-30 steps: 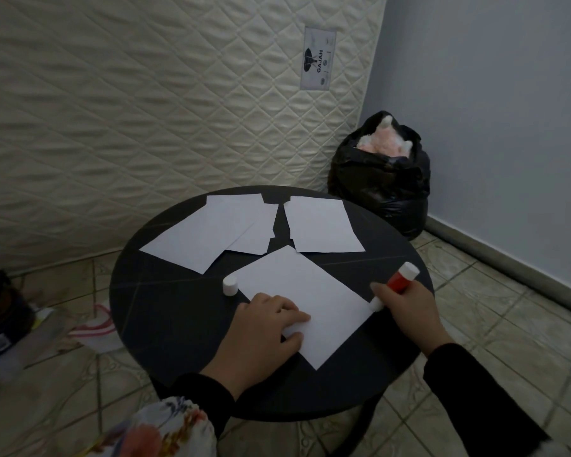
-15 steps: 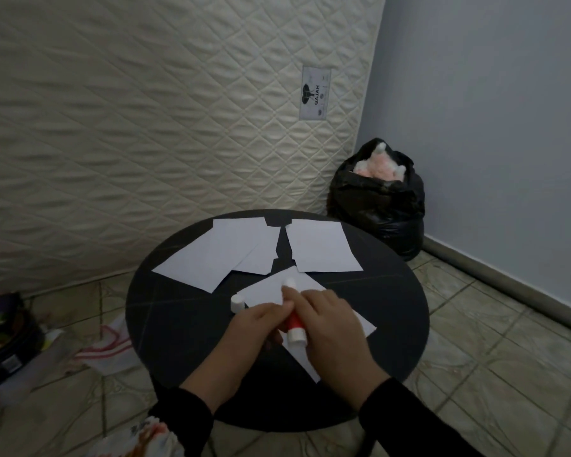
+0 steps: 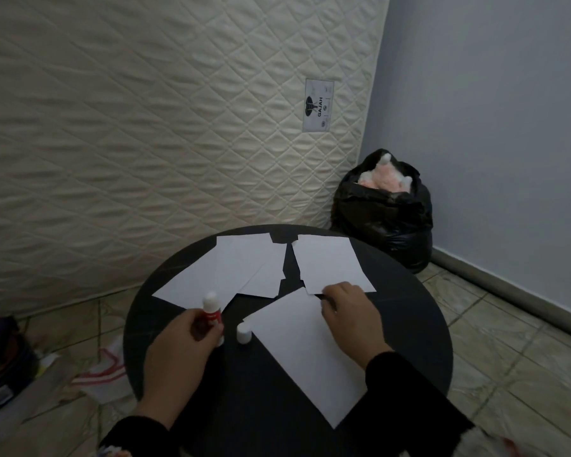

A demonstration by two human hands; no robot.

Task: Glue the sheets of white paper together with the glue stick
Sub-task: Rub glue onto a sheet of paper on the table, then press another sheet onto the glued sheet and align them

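The left hand (image 3: pixel 178 344) is gripping the glue stick (image 3: pixel 211 313), fingers curled round its red barrel; the stick is standing nearly upright, long axis vertical, white tip pointing up, over the table's (image 3: pixel 409 324) left side. Its label is too blurred to read. The cap (image 3: pixel 243 334) is standing just beside it. The right hand (image 3: pixel 350 318) is pinching the far sheet's (image 3: pixel 327 262) near edge, resting on the near sheet (image 3: pixel 304 351). The mattress (image 3: pixel 145 127) tag (image 3: pixel 318 105) is reading "GAJAH".

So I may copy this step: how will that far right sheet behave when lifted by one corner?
The far right sheet looks thin, so it will probably droop. It seems light and may slide on the smooth black table.
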